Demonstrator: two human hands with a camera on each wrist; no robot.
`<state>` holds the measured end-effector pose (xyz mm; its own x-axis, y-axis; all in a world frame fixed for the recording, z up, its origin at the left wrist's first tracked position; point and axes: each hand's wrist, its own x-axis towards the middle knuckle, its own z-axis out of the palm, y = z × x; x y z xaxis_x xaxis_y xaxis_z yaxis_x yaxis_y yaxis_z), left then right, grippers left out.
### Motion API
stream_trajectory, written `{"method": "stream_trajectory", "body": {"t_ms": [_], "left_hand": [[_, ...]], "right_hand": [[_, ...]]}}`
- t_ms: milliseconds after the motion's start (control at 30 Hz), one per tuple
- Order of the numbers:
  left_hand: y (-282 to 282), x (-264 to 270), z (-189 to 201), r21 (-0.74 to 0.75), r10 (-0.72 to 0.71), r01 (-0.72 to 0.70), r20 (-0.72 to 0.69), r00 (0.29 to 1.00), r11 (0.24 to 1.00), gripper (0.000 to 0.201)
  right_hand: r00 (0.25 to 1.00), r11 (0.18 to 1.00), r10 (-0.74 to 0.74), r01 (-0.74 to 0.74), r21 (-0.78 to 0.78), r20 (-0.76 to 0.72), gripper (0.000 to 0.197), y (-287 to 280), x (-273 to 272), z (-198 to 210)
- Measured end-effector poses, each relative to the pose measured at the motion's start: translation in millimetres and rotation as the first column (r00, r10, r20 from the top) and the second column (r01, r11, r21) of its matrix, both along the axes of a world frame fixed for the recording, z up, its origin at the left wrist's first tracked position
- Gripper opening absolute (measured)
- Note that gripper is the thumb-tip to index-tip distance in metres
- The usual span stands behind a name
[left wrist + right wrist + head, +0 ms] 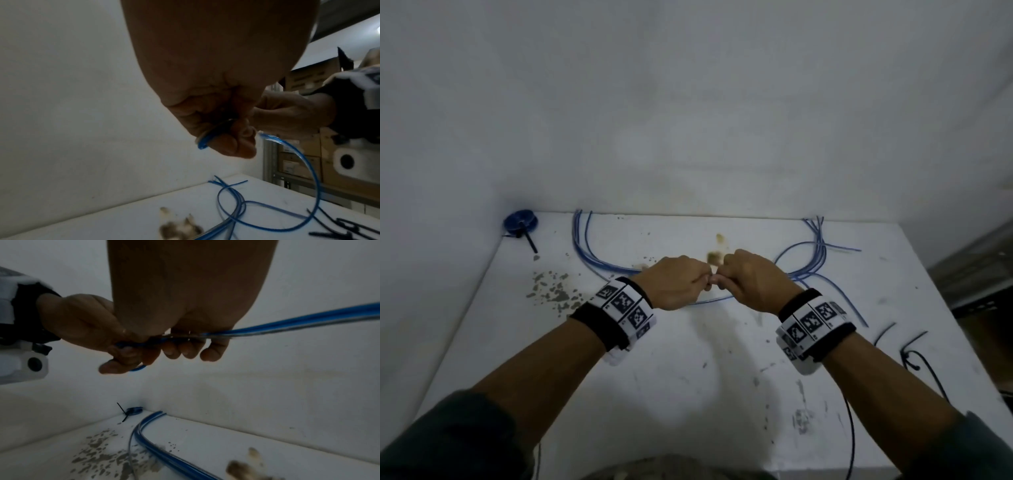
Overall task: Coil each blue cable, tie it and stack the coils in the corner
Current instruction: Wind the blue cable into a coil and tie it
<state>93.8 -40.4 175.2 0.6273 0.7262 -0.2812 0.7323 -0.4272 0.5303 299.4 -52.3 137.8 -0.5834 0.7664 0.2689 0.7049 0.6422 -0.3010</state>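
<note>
Both your hands, left hand [677, 281] and right hand [751, 280], pinch the thin blue plastic cable [304, 164] above mid-bench [688, 377]. Its springy tail trails toward 2 o'clock; loosen either grip and I reckon the starting loop pops open.

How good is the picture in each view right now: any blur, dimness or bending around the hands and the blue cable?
Head view: dim, walls and table edges bowed by the wide lens, left hand and right hand fairly sharp. Left wrist view: the hand close and dark, blue cable soft, table stain smeared. Right wrist view: cable streaked with motion blur towards the right edge, tied coil in the corner small but readable.
</note>
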Motion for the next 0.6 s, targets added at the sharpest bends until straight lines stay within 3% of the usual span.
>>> {"method": "stream_trajectory", "body": {"t_ms": [33, 100, 167, 200, 267, 367, 467, 533, 600], "left_hand": [[-4, 1, 1, -0.036, 0.013, -0.013, 0.010, 1.000, 0.999, 0.031], [-11, 4, 1, -0.241, 0.125, -0.070, 0.221, 0.967, 0.968, 0.033], [-16, 8, 3, -0.499, 0.335, -0.074, 0.458, 0.823, 0.864, 0.035], [-17, 8, 5, -0.569, 0.414, -0.058, 0.521, 0.746, 0.820, 0.036], [-16, 8, 13, -0.612, 0.465, -0.017, 0.582, 0.667, 0.790, 0.038], [-12, -5, 18, -0.679, 0.494, 0.017, 0.551, 0.673, 0.734, 0.033], [-12, -16, 13, -0.741, 0.584, -0.053, 0.481, 0.654, 0.670, 0.025], [-13, -16, 10, -0.699, 0.603, -0.126, 0.495, 0.626, 0.704, 0.021], [-14, -14, 10, -0.579, 0.553, -0.216, 0.504, 0.664, 0.786, 0.023]], "right_hand": [[0.999, 1.000, -0.023, 0.024, 0.008, -0.033, 0.047, -3, 0, 1], [0.976, 0.989, -0.145, 0.137, -0.060, -0.164, 0.041, -12, -5, 0], [0.893, 0.961, -0.261, 0.206, -0.184, -0.365, 0.034, -26, -16, 4], [0.847, 0.960, -0.273, 0.210, -0.186, -0.456, 0.033, -32, -23, 5], [0.805, 0.969, -0.246, 0.226, -0.105, -0.540, 0.035, -40, -33, 5], [0.840, 0.971, -0.189, 0.238, 0.034, -0.508, 0.035, -36, -34, 6], [0.910, 0.957, -0.105, 0.202, 0.208, -0.401, 0.031, -25, -28, 11], [0.934, 0.951, -0.077, 0.174, 0.256, -0.350, 0.027, -19, -25, 14], [0.935, 0.950, -0.081, 0.178, 0.258, -0.346, 0.026, -15, -23, 18]]}}
